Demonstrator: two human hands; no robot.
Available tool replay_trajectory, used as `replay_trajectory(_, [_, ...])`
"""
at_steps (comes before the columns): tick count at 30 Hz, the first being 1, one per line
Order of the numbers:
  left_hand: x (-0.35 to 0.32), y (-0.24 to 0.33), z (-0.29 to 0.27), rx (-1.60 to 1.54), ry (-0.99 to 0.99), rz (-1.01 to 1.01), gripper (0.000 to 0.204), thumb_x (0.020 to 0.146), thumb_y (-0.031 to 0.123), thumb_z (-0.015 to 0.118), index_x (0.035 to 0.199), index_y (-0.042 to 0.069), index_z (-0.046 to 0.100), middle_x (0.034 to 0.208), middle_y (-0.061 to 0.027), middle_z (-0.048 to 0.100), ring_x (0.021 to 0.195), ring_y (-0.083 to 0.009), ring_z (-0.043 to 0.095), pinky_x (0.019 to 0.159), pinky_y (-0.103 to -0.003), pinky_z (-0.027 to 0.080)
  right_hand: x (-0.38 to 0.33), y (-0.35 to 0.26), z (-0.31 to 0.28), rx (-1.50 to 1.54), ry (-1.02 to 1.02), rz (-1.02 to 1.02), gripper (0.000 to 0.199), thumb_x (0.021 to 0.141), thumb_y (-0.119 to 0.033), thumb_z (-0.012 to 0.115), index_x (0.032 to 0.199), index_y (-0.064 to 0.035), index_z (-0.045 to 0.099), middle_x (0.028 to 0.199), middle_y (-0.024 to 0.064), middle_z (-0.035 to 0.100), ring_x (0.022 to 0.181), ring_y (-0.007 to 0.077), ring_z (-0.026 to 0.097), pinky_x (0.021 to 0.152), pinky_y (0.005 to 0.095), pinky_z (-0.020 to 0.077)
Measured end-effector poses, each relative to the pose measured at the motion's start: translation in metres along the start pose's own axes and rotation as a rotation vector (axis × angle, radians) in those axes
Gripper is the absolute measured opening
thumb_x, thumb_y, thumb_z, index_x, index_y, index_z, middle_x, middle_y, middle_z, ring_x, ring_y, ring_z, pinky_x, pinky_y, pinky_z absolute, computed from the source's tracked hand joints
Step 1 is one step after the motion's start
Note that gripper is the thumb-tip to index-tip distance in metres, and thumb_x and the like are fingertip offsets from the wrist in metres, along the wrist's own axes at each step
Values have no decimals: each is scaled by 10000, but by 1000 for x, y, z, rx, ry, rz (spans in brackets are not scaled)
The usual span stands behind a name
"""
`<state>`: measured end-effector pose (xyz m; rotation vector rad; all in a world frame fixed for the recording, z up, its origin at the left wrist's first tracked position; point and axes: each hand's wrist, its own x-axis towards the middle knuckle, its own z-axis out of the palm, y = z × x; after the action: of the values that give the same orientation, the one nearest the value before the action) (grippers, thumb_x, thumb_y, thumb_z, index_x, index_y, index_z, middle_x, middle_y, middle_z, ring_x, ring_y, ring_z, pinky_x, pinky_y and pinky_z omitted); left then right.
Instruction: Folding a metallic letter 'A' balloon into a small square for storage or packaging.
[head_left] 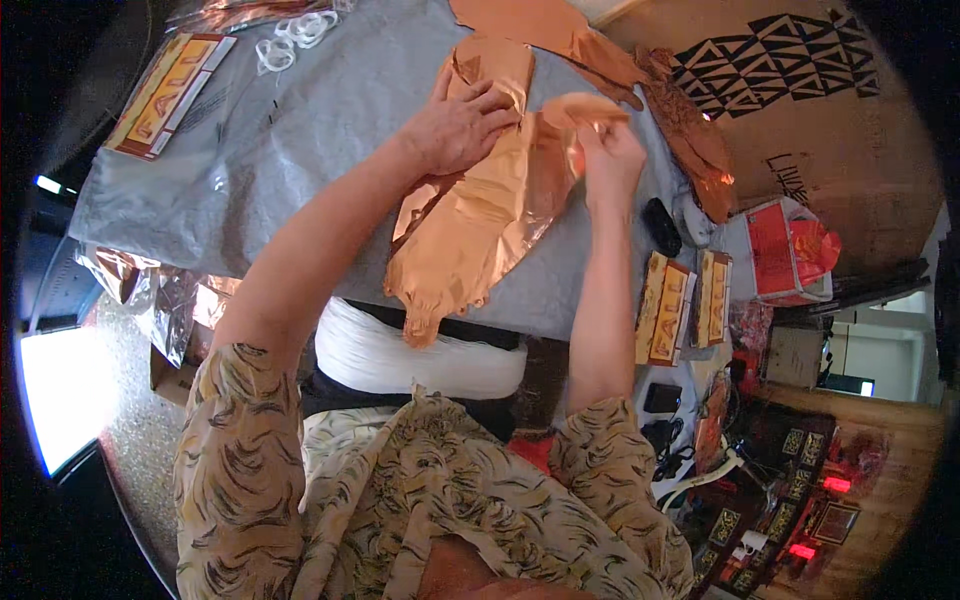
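Observation:
A flat, shiny copper-coloured foil balloon (465, 235) lies on the grey-covered table in front of me, its narrow scalloped end pointing toward my body. My left hand (455, 130) rests on its upper part, palm down and fingers spread. On the right, my right hand (612, 160) pinches a loose fold (580, 108) of the same foil between thumb and fingers, lifting it off the surface. Beyond lies more copper foil (540, 22), and a crumpled strip (690, 135) trails down the table's right side.
White ribbon loops (295, 40) and a clear bag with a printed card (170, 95) lie at the far left. Printed cards (665, 308) and a small black object (661, 226) sit at right. A cardboard box (830, 140) stands behind. White strands (410, 360) hang bundled before my body.

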<state>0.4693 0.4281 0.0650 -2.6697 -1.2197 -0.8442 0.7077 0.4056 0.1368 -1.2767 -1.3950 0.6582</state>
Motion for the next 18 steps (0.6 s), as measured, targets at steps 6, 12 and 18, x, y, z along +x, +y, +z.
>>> replay_trajectory(6, [-5,-10,5,60,-49,-6,517,937,321,561,1442,210,589,1546,-59,517,1545,-287,353,1224,-743,85,3,-65,88,-497,-130,-168,221,842,-93,738,1016,43,728,869,149,777,818,161,753,723,328,589])
replay_trajectory(12, [6,12,-24,235,-362,-94,500,956,347,554,1421,173,613,1520,-74,533,1540,-287,360,1231,-730,49,-19,-40,68,305,-203,-177,340,1060,-109,565,1339,82,600,1292,157,718,1174,197,694,1009,329,530])
replay_trajectory(18, [9,7,-1,-127,102,37,316,1026,309,557,1305,203,661,1336,-10,599,1436,-253,469,1214,-684,186,-36,75,13,-369,-56,-77,457,1090,-229,525,1459,39,520,1526,167,555,1429,259,503,1183,450,388])
